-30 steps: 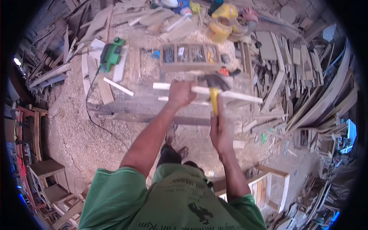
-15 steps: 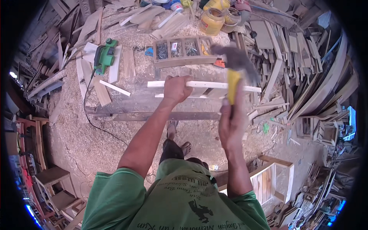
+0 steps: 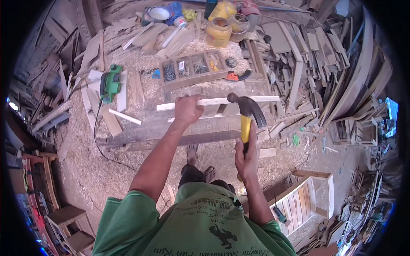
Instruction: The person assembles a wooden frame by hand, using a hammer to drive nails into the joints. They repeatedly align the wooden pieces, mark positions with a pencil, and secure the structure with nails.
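Observation:
My left hand [image 3: 188, 110] is closed around the left part of a small pale wooden frame, gripping its top strip [image 3: 213, 102] level over the bench. A second strip of that frame lies just below, partly hidden. In my right hand [image 3: 247, 158] is a claw hammer [image 3: 244, 123] with a yellow and black handle. Its dark head is over the top strip, right of the middle; whether it touches the wood I cannot tell. Beyond the frame, a divided wooden tray [image 3: 194, 78] holds nails in several compartments.
A green electric planer [image 3: 112, 85] with a trailing cord rests on boards at the left. Yellow plastic jars [image 3: 218, 34] stand at the back. Scrap wood [image 3: 318, 47] is heaped on the right. A slatted wooden piece [image 3: 297, 202] lies on the floor at lower right.
The hammer has come down from its raised, blurred position to the top strip. My left hand keeps its grip on the frame. The whole view has shifted a little.

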{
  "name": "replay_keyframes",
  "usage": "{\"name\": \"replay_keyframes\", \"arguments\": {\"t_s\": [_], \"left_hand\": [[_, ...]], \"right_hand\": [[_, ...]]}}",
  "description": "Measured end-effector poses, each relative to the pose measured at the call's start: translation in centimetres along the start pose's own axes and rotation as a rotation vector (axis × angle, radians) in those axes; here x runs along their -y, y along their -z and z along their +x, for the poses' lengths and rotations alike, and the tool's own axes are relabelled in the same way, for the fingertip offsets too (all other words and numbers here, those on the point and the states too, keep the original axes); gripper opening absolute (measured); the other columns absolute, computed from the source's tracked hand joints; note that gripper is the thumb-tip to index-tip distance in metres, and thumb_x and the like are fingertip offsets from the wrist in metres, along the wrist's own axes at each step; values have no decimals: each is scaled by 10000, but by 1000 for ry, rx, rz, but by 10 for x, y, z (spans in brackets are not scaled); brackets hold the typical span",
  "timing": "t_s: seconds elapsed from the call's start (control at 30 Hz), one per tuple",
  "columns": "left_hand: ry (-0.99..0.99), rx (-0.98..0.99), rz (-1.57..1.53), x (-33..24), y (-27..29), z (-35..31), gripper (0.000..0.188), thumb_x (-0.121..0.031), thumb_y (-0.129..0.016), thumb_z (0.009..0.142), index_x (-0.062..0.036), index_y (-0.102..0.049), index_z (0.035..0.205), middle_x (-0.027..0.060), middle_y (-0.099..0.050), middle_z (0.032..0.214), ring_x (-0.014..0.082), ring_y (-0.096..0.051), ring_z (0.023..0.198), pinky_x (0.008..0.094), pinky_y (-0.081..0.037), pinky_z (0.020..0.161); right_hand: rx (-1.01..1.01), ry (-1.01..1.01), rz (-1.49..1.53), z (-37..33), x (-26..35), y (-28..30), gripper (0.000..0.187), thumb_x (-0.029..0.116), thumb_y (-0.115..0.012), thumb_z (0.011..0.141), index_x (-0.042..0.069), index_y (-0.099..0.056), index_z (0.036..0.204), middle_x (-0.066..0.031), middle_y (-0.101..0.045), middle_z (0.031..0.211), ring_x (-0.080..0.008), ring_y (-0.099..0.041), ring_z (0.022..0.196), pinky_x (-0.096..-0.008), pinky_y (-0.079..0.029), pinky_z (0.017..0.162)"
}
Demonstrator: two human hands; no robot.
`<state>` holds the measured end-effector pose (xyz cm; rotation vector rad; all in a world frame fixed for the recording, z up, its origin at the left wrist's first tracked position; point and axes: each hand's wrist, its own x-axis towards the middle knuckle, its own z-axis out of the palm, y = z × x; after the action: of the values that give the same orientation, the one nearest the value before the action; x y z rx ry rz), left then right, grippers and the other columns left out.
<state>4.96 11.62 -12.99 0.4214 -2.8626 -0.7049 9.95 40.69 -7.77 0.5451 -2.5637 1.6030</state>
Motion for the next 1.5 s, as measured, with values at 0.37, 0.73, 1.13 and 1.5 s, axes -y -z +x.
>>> {"name": "replay_keyframes", "arguments": {"t_s": [0.37,0.73,1.13,1.5], "left_hand": [[-4,30,-319,-45,-4,37,383,-386,-805,959,-120,-807,1234,171,-809,1046,336,-777,991,452,-582,926],[508,-48,-1313,-24,-32,-21,346,-447,-719,1080,-122,-759,1192,40,-731,1181,150,-652,1017,359,-498,994],[719,-591,-1331,216,-40,-37,143,-257,-663,1070,-139,-729,1119,9,-745,984,100,-674,807,245,-511,683],[245,-97,-574,274,58,136,290,-219,-781,1001,-31,-816,1219,90,-798,1060,217,-740,934,350,-576,885]], "right_hand": [[10,-728,528,-33,-77,69,421,350,-769,1069,16,-728,1322,-4,-695,868,-86,-645,669,-278,-509,614],[-193,-574,676,34,-72,14,320,382,-805,1056,94,-697,1142,68,-612,905,-73,-551,769,-269,-476,710],[251,-242,-256,115,-45,-9,319,281,-870,929,75,-809,1166,-146,-763,961,-267,-719,838,-415,-567,786],[567,424,-471,194,-52,-56,415,171,-884,793,190,-791,1197,-40,-781,1084,-293,-742,1057,-449,-548,1031]]}}
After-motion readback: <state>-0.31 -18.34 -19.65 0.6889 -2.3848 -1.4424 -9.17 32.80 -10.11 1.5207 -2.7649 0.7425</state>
